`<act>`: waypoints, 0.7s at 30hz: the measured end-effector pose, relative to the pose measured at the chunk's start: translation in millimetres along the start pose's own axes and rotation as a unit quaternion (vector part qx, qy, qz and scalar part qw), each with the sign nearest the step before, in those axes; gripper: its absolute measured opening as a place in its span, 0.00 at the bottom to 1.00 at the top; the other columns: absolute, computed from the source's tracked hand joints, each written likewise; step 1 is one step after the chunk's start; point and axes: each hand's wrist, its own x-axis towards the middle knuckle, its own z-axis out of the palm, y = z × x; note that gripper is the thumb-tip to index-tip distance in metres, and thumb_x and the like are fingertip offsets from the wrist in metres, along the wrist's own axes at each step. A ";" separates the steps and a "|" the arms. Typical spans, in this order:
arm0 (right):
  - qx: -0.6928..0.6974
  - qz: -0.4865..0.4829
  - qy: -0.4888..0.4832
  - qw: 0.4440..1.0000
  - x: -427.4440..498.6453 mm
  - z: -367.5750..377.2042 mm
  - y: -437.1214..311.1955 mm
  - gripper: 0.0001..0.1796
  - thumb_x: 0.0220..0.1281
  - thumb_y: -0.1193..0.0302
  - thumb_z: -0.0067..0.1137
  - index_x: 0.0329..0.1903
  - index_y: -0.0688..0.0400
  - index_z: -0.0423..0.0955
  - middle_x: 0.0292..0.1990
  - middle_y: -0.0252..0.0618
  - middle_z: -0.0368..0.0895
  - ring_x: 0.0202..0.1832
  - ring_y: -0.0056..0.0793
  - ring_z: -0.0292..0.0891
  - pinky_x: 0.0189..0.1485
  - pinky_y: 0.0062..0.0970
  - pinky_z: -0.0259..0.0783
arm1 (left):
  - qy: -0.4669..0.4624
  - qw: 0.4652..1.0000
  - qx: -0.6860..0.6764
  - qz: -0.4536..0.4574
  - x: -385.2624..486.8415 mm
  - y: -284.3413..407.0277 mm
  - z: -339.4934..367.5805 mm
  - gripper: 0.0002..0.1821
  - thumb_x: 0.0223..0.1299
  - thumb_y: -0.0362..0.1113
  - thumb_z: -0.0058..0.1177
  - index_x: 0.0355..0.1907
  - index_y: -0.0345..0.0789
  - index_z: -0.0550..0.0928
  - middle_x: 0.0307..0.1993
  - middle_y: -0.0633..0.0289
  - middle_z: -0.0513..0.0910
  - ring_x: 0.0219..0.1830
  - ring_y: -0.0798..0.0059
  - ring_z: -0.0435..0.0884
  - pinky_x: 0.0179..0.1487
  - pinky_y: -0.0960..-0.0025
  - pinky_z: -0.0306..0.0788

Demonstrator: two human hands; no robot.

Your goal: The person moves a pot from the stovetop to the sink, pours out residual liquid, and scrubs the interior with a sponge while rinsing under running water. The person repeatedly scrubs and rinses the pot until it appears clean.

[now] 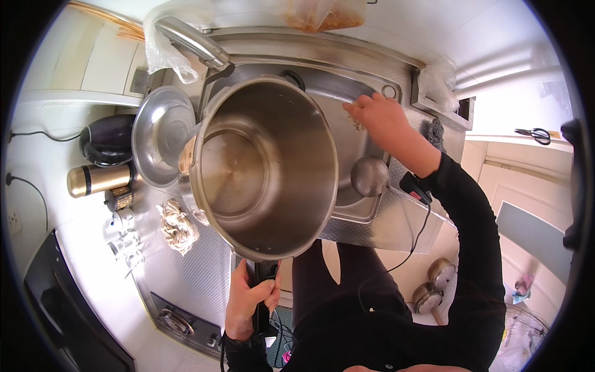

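Observation:
My left hand (253,293) is closed around the black handle of a large stainless steel pot (297,186). The pot is tilted so its inside faces the camera, and it covers the left part of the steel sink (341,158). Over the right side of the sink is my right hand (381,116), fingers bunched around a small stringy scrap (357,123), perhaps a scouring pad; its material is unclear. A round metal ladle bowl (369,176) rests by the sink's near right edge.
Left of the pot stand a metal basin (163,137), a gold flask (100,180) and a crumpled cloth (178,228). The faucet (193,42) is behind. A gas hob (179,323) lies near left. Lidded pots (427,297) stand at lower right. A cable hangs from my right sleeve.

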 end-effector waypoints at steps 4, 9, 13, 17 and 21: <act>0.089 0.003 0.072 0.993 -13.7 -31.9 7.8 0.26 0.53 0.77 0.54 0.57 0.44 0.76 0.40 0.35 0.77 0.44 0.39 0.74 0.44 0.34 0.74 | -0.020 1.000 -0.011 0.003 3.5 2.5 -3.3 0.21 0.50 0.19 0.45 0.50 0.27 0.68 0.27 0.57 0.75 0.16 0.81 0.69 0.19 0.77 0.65; 0.266 -0.077 0.042 0.960 -35.2 -93.5 -13.9 0.29 0.52 0.81 0.50 0.60 0.48 0.73 0.43 0.41 0.76 0.47 0.45 0.74 0.49 0.37 0.73 | -0.053 0.998 -0.037 0.004 9.9 -0.1 -5.6 0.22 0.50 0.29 0.51 0.50 0.27 0.68 0.29 0.57 0.75 0.16 0.85 0.67 0.18 0.82 0.62; 0.321 -0.244 0.007 0.915 -16.6 -103.1 -55.6 0.33 0.52 0.79 0.54 0.65 0.48 0.68 0.59 0.50 0.70 0.59 0.50 0.69 0.60 0.38 0.68 | -0.102 0.988 -0.112 0.003 21.3 -4.2 -5.6 0.19 0.52 0.32 0.51 0.47 0.27 0.70 0.29 0.59 0.74 0.17 0.87 0.66 0.18 0.83 0.62; 0.216 -0.268 0.105 0.933 -1.4 -103.6 -84.1 0.30 0.56 0.69 0.60 0.64 0.55 0.67 0.65 0.53 0.63 0.67 0.50 0.60 0.66 0.43 0.61 | -0.174 0.975 -0.139 -0.003 39.0 -7.2 -9.4 0.19 0.55 0.32 0.51 0.49 0.29 0.69 0.30 0.61 0.72 0.17 0.88 0.65 0.19 0.83 0.62; 0.209 -0.296 0.146 0.920 38.9 -99.5 -115.5 0.34 0.58 0.63 0.60 0.63 0.68 0.63 0.66 0.55 0.62 0.69 0.50 0.57 0.69 0.44 0.57 | -0.236 0.952 -0.196 -0.006 65.3 -11.3 -5.9 0.18 0.57 0.31 0.48 0.51 0.32 0.68 0.31 0.62 0.71 0.20 0.87 0.65 0.22 0.82 0.62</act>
